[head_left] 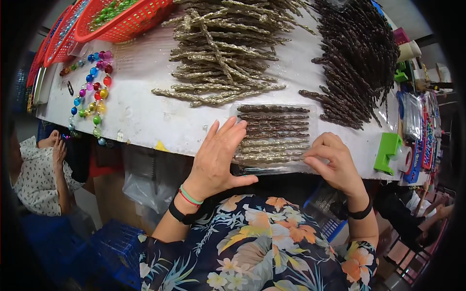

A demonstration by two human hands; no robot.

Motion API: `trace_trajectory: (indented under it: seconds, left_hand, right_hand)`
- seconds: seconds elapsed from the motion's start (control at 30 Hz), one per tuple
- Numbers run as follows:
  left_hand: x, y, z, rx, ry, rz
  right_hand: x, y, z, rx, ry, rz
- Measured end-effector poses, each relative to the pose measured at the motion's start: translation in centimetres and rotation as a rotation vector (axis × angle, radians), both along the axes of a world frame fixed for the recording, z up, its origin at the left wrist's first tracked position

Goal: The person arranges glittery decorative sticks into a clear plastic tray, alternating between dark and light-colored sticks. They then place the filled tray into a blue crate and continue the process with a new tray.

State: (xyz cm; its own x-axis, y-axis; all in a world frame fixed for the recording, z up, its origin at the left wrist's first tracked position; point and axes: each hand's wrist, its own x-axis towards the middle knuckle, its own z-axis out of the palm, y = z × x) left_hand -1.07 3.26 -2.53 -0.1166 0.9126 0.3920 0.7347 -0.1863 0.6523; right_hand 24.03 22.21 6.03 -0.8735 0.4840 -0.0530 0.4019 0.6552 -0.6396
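In front of me, at the table's near edge, sits a clear plastic tray (pixel 313 110). Dark brown glittery twigs (pixel 276 123) lie side by side across its far half, with gold glittery twigs (pixel 272 151) in rows nearer to me. My left hand (pixel 218 155) is open, fingers stretched along the tray's left side and thumb toward its near edge. The fingers of my right hand (pixel 330 159) are closed in a pinch at the right end of the nearest gold twigs. Its fingertips partly hide that end.
A large heap of gold twigs (pixel 228 53) lies beyond the tray, with a dark twig pile (pixel 357 58) at right. Colourful bead strings (pixel 97 92) and red baskets (pixel 126 22) are at left. A green tape dispenser (pixel 388 153) stands right. Other people sit at both sides.
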Motion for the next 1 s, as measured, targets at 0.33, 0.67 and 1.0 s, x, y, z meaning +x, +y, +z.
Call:
trace_trajectory:
  seconds: [0.33, 0.67, 1.0]
  left_hand:
    - [-0.1, 0.0, 0.3, -0.003, -0.003, 0.013]
    - [-0.2, 0.0, -0.1, -0.016, 0.027, 0.006]
    - [0.0, 0.1, 0.1, -0.016, 0.051, 0.012]
  right_hand:
    - [2.8, -0.4, -0.1, -0.133, 0.022, -0.239]
    - [2.5, -1.7, -0.7, 0.157, 0.071, -0.051]
    - [2.0, -2.5, -1.8, 0.181, 0.115, 0.008]
